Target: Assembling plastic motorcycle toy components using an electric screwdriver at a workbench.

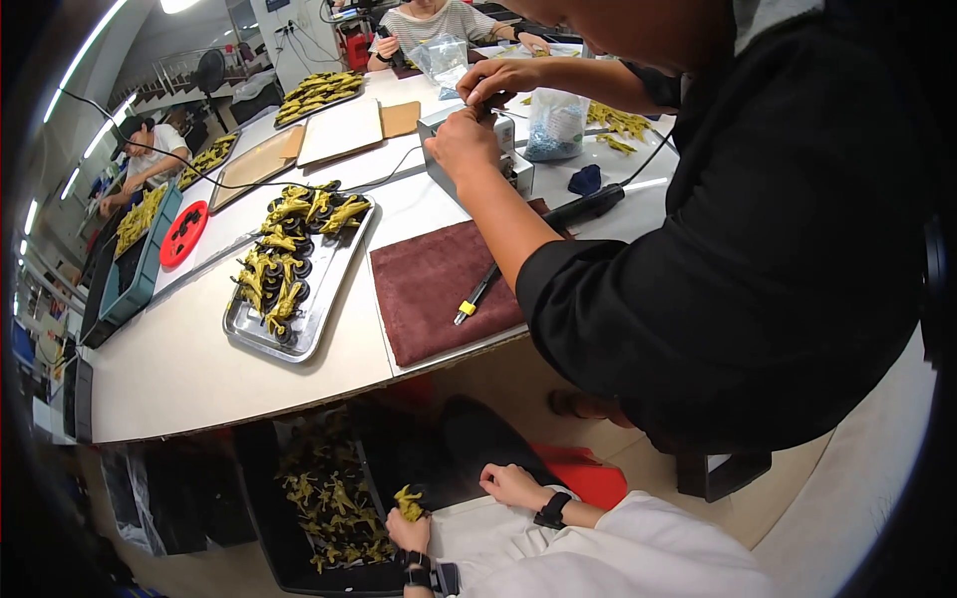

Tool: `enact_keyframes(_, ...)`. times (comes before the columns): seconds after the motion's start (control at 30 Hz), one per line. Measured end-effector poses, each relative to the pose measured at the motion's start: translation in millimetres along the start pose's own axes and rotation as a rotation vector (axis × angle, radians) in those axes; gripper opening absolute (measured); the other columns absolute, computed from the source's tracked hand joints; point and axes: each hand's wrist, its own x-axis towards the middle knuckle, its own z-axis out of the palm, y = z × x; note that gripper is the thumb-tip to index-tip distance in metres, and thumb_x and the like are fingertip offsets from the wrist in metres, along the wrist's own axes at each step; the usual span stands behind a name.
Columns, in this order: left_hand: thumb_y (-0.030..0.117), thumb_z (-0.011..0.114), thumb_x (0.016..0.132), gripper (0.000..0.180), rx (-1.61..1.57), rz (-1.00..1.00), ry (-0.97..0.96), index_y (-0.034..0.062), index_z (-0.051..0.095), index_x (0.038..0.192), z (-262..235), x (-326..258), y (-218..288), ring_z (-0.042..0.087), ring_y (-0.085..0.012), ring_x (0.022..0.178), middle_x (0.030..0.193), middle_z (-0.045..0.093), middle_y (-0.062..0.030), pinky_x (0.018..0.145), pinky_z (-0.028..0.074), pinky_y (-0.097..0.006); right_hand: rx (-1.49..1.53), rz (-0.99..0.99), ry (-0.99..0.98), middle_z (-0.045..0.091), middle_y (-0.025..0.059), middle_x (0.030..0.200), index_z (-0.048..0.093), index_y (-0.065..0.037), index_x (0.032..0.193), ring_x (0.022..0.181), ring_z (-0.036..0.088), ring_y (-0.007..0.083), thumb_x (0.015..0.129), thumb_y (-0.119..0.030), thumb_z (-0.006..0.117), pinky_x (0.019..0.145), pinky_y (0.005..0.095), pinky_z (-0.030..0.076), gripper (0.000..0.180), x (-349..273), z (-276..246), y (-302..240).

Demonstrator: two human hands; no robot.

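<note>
My left hand (409, 533) is low in the view, beside a black bin (261, 498), with its fingers closed round a small yellow-green toy figure (407, 501). To its right, my right hand (513, 486) hovers above my light-coloured lap (469, 538) with curled fingers; whether anything is between them is hidden. Inside the bin, on the left, lie many similar yellow-green figures (324, 498). Both my wrists carry dark bands.
Above the bin runs the white table edge (239, 409). On the table are a metal tray (329, 289) of yellow-and-black figures, a brown cloth (429, 289) and a pen-like tool (478, 294). A co-worker in black (738, 259) works close by on the right; a red object (583, 476) lies below.
</note>
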Motion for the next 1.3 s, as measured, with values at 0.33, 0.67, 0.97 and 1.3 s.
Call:
enact_keyframes(0.33,0.008,0.071,0.064,0.039,-0.358,0.17,-0.531,-0.0007,0.063,0.1,-63,-30,42,0.066,-0.0283,0.073,0.076,0.066,-0.0179,0.07,0.051,-0.034,0.054,-0.079,0.07,0.065,0.009,0.06,0.063,-0.002,0.094,0.047,0.063,0.0184,0.092,-0.019,0.055,0.049,0.0323,0.051,0.019,8,8,21)
enact_keyframes(0.67,0.02,0.073,0.071,0.032,-0.192,0.326,-1.005,-0.0016,0.063,0.092,-79,-52,58,0.065,-0.03,0.075,0.078,0.066,-0.0192,0.069,0.051,-0.037,0.243,0.152,-0.177,0.064,0.0073,0.061,0.062,0.003,0.096,0.046,0.06,0.0108,0.094,-0.015,0.055,0.044,0.0248,0.049,0.019,-30,-14,21)
enact_keyframes(0.97,0.025,0.075,0.07,0.039,-0.153,0.262,-0.987,-0.0041,0.064,0.093,-70,-52,63,0.068,-0.0345,0.083,0.086,0.069,-0.0204,0.074,0.051,-0.037,0.323,0.146,-0.202,0.066,0.0085,0.064,0.062,0.003,0.094,0.046,0.061,0.0119,0.095,-0.016,0.054,0.043,0.024,0.048,0.021,-37,-17,35)
enact_keyframes(1.3,0.02,0.078,0.071,0.032,-0.204,0.232,-0.953,-0.0033,0.062,0.087,-61,-53,57,0.06,-0.0138,0.07,0.074,0.066,-0.0076,0.068,0.048,-0.031,0.361,0.135,-0.149,0.065,0.0076,0.062,0.064,0.001,0.094,0.044,0.06,0.0118,0.094,-0.018,0.054,0.04,0.0229,0.045,0.022,-37,-21,33)
